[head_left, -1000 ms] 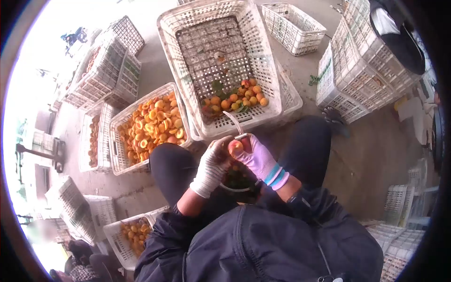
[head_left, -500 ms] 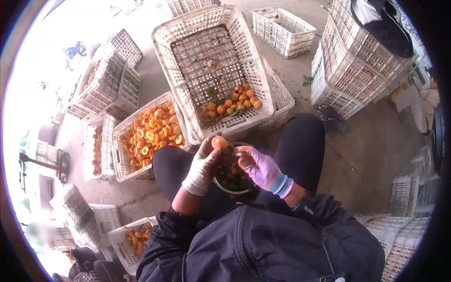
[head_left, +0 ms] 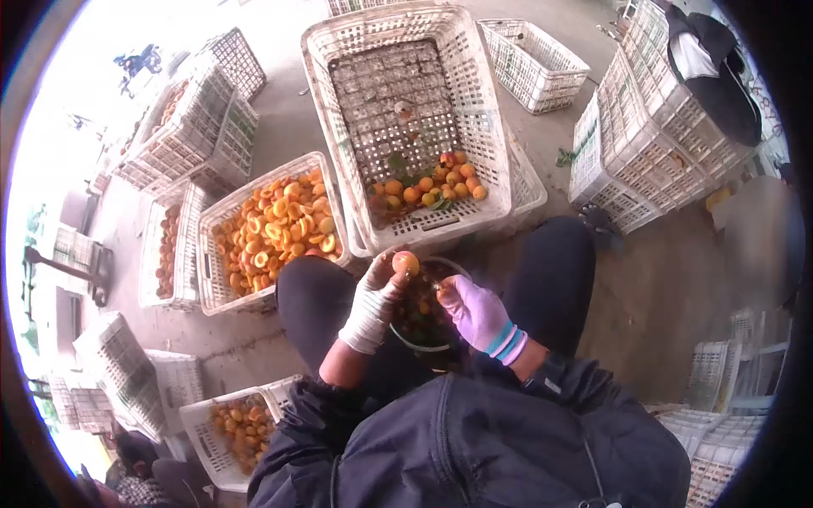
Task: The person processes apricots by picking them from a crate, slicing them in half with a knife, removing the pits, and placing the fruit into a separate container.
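Note:
My left hand [head_left: 370, 306], in a whitish glove with bare-looking fingertips, grips an apricot [head_left: 406, 263] between thumb and fingers. Close to its right, my right hand [head_left: 479, 315] in a lilac glove with a turquoise cuff is closed in a pinch. Whatever sits in those fingers is too small and dark to make out. Below both hands, between my knees, stands a bucket [head_left: 421, 348] with dark and greenish contents, partly hidden. Just ahead, a large white crate [head_left: 489, 110] is tilted toward me, with whole apricots [head_left: 433, 186] and leaves gathered at its near end.
Left of my knee lies a crate of apricot halves [head_left: 279, 227]. Another crate of fruit [head_left: 241, 427] is at lower left. Stacked crates stand at left [head_left: 190, 127] and right [head_left: 648, 140], with dark clothing [head_left: 720, 76] on the right stack. A blurred person [head_left: 766, 237] is at far right.
The view has shifted slightly, so the crates ahead appear further right. My right hand has drawn a little away from the apricot, which stays in my left hand.

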`<state>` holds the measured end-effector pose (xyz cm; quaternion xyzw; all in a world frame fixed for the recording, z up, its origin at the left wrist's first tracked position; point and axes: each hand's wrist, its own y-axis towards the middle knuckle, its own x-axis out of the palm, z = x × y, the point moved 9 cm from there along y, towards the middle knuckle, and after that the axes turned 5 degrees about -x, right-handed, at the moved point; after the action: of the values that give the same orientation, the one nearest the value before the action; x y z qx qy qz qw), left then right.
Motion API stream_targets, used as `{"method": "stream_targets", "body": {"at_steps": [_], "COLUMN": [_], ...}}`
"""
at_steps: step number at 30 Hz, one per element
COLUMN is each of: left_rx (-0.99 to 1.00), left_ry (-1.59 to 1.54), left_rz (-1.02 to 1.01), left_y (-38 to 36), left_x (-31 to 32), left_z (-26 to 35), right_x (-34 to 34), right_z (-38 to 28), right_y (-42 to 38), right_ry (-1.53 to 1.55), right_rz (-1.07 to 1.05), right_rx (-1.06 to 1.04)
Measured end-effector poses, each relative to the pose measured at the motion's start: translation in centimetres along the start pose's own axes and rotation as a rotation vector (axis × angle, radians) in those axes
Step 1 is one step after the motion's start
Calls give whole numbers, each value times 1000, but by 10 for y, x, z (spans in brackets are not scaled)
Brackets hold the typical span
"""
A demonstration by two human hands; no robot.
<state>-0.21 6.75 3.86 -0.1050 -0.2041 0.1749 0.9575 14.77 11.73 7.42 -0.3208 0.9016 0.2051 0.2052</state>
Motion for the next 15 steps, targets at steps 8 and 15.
{"method": "stream_targets", "body": {"at_steps": [8, 15], "left_rx": [54, 145], "left_ry": [-7, 53], "left_rz": [-29, -126], "left_y": [-5, -13], "left_x": [-3, 19], "left_z": [4, 11], "right_x": [1, 0], "right_z": [-14, -16], "right_y": [6, 4], "right_ry": [-73, -190], "right_rz": [-41, 34], "right_rx": [-13, -57]}}
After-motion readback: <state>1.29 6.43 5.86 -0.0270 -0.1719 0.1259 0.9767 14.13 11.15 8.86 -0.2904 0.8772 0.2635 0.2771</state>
